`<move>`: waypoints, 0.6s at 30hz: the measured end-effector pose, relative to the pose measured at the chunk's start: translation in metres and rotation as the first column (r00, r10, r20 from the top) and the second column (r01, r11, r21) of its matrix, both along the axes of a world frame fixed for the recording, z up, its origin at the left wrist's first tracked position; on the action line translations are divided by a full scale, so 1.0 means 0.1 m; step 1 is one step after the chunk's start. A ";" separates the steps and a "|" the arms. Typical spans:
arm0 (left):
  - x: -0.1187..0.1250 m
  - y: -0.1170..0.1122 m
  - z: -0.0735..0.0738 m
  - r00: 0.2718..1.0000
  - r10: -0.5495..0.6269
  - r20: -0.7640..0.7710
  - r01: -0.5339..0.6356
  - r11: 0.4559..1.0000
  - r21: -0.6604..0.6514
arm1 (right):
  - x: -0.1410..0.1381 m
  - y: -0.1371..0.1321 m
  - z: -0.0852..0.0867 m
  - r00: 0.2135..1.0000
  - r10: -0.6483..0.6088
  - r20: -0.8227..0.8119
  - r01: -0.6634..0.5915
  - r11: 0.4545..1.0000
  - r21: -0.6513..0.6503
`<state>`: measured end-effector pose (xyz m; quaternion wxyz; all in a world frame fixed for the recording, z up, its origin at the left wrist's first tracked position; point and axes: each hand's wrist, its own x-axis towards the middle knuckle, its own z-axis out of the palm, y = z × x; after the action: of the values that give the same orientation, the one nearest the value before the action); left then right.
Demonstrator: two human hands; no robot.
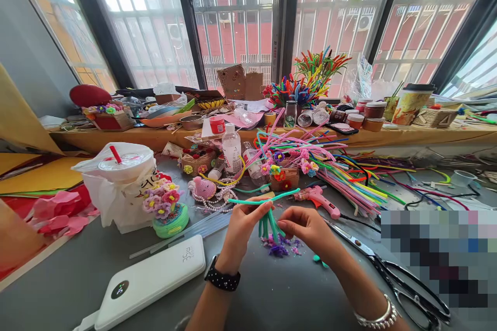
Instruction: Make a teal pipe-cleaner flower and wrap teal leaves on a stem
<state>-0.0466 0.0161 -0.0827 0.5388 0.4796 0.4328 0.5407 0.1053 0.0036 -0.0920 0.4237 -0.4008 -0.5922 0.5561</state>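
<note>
My left hand [241, 227] is closed around a bundle of teal pipe cleaners [267, 225], whose long ends stick out sideways above my fingers. My right hand [306, 226] pinches the same bundle from the right. Small purple scraps [278, 249] lie on the grey table just below the bundle. A watch sits on my left wrist and a bracelet on my right.
A white power bank [153, 279] lies at front left, black scissors [392, 269] at right, a pink glue gun [319, 199] behind my hands. A bagged drink cup [123, 176], small flower pots [166, 207], a clear bottle [232, 149] and a heap of coloured pipe cleaners [341, 170] crowd the table.
</note>
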 end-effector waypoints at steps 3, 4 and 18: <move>0.00 0.00 0.01 0.999 -0.005 0.035 0.006 1.000 -0.026 | 0.00 -0.01 0.03 0.999 0.034 -0.010 -0.034 0.999 -0.032; 0.00 0.00 0.02 0.999 -0.004 0.045 0.006 0.999 -0.032 | 0.00 -0.02 0.03 0.999 0.052 -0.009 -0.052 0.998 -0.033; 0.02 -0.02 0.01 0.997 -0.016 0.076 0.019 0.999 -0.036 | 0.01 -0.04 0.00 0.981 -0.153 0.120 0.125 0.969 0.212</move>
<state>-0.0447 0.0144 -0.0822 0.5684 0.4526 0.4175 0.5457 0.1061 -0.0007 -0.0919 0.4592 -0.4328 -0.6438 0.4328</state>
